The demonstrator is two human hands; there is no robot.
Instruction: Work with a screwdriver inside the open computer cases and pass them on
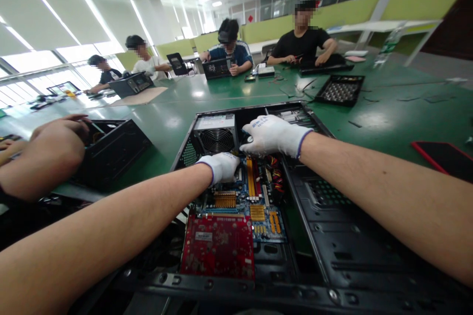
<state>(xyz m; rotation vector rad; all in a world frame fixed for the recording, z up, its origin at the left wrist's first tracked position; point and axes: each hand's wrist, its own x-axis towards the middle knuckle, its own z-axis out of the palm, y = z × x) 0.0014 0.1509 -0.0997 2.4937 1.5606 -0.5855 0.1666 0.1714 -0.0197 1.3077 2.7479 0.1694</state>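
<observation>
Your right hand (273,135), white glove on, is half curled beside the power supply (216,138), but I can't tell if that grip is pinching anything. Same deal with your left hand (221,166): fingertips hidden, low over the blue motherboard (242,204), so no idea on that grip either. The board's inside the open black PC case (273,291) right in front of you, with the red card (218,246) at your end. Green table (373,123) beyond, plus a neighbour's arm (51,157) off left.
</observation>
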